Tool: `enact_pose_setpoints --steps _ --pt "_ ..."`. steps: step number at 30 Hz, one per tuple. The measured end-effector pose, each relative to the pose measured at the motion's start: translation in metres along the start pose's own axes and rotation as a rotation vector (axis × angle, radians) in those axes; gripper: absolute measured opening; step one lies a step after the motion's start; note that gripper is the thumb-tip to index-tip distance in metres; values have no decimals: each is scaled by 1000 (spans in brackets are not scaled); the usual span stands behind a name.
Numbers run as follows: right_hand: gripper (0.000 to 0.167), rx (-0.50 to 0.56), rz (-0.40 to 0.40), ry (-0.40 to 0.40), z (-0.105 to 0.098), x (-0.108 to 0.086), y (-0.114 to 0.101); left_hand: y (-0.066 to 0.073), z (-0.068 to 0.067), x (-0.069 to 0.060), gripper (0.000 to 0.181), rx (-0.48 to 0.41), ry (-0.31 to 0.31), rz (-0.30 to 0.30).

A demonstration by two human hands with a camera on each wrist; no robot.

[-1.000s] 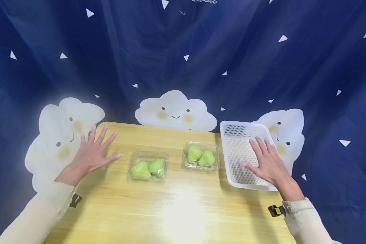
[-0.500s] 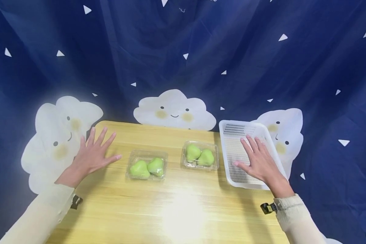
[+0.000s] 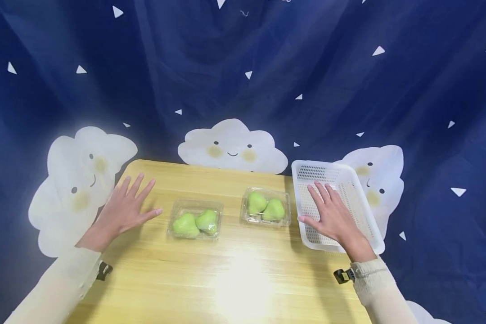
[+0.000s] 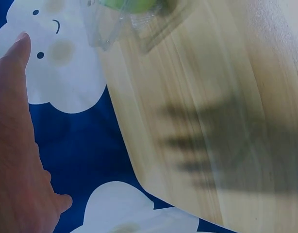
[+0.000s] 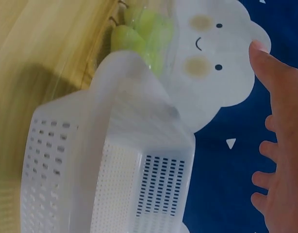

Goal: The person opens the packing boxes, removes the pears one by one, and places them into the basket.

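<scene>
Pears (image 3: 186, 225): four of them, smooth, light green, fat-bottomed
Left box (image 3: 192, 205): thin clear plastic, roughly rectangular, left of centre on the table (image 3: 178, 279), two pears inside
Right box (image 3: 278, 195): same see-through stuff, a bit farther back, just beside the basket (image 3: 362, 211), two pears too
Basket: white, looks like plastic, rounded corners, loads of slots and tiny holes; its middle's partly hidden by the right hand (image 3: 332, 220)
Table: pale wood grain, washed out by glare near the front
Box lids: too shiny to tell if they're snapped down; left wrist view chops the left box off up top
Left hand (image 3: 123, 209): fingers straight, fanned wide, near the left box but clear of it
Right hand: fingers straight, thumb wide, hanging over the basket, apart from it
</scene>
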State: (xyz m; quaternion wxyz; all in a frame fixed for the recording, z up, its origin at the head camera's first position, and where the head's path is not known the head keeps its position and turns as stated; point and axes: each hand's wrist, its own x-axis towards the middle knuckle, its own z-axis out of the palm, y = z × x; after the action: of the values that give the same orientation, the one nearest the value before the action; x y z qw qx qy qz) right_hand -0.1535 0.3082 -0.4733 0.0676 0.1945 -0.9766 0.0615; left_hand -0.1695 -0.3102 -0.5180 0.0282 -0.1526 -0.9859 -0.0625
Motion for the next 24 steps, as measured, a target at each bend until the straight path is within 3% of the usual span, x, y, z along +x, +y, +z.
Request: enact_pose_setpoints --steps 17,24 --pt "98 14 -66 44 20 11 -23 8 15 -2 95 -71 28 42" --pt "96 -6 -90 53 27 22 -32 11 18 -2 93 -102 -11 27"
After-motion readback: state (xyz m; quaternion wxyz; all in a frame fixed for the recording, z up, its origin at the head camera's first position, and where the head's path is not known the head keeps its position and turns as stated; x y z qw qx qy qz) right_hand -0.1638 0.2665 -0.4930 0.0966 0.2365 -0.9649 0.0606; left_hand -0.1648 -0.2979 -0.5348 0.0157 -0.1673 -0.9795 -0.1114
